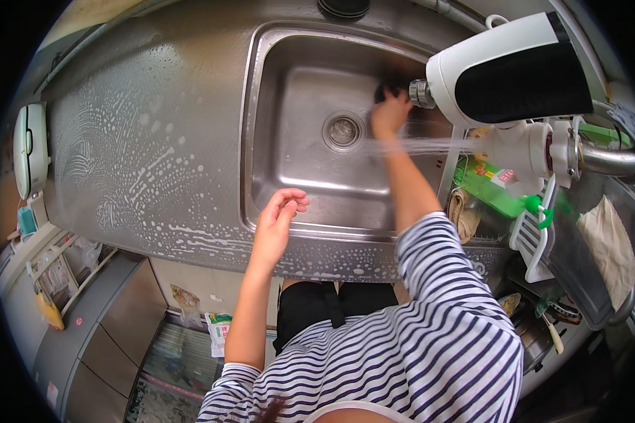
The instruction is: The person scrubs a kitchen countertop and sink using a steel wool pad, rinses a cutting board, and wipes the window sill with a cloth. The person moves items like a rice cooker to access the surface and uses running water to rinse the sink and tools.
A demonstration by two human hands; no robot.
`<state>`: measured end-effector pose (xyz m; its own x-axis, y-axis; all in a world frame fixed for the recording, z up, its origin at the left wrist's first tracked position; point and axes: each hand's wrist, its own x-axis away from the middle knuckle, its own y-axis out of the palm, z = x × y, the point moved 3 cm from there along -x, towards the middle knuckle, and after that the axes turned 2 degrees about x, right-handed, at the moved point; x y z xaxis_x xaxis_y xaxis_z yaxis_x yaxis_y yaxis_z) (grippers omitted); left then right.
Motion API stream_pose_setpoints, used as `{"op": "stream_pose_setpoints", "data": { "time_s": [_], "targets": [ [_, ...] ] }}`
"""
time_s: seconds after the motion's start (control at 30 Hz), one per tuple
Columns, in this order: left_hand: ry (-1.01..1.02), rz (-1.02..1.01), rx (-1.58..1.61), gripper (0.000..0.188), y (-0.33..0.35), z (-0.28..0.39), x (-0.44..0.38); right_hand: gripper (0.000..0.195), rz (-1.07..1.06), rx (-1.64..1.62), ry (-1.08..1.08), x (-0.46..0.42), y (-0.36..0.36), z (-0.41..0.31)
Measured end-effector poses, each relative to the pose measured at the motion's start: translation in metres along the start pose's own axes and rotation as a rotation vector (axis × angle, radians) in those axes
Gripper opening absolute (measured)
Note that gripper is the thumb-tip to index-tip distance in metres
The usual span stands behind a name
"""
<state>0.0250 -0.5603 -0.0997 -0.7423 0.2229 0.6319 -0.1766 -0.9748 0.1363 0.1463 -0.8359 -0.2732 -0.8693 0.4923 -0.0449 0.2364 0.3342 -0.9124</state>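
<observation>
My right hand [390,113] reaches into the stainless steel sink [317,174] and holds a dark scrubbing pad [385,92] near the back right of the basin. The pad is partly hidden by my fingers, and its exact kind cannot be told. Water [434,147] streams from the white faucet unit [513,143] across my right wrist, left towards the drain [344,131]. My left hand [281,217] hovers over the front left rim of the sink with loosely curled fingers and nothing in it. Soapy suds [153,169] cover much of the steel countertop [211,69] left of the sink.
A white-and-black water heater tap [508,74] juts over the right side. A dish rack [534,243] with a green item [487,185] and a brown cloth [463,217] stands right of the sink. A round black object [344,7] lies behind it. A white appliance [30,150] is far left.
</observation>
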Motion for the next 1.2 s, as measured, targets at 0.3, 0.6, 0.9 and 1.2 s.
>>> {"op": "stream_pose_setpoints", "data": {
  "time_s": [0.3,0.6,0.9,1.2],
  "targets": [
    [0.024,-0.024,-0.024,0.022,0.001,0.014,0.010,0.026,-0.431,0.133,-0.545,0.080,0.017,-0.077],
    [0.027,-0.005,0.001,0.021,-0.020,0.012,0.012,0.034,-0.478,-0.252,-0.637,0.132,0.037,-0.123],
    [-0.007,0.002,-0.036,0.022,-0.023,0.002,0.022,0.029,-0.046,-0.002,0.153,0.022,0.053,-0.061],
    [0.018,-0.041,-0.037,0.022,-0.026,0.005,0.008,0.041,-0.051,-0.258,-0.322,0.021,0.068,-0.119]
  ]
}}
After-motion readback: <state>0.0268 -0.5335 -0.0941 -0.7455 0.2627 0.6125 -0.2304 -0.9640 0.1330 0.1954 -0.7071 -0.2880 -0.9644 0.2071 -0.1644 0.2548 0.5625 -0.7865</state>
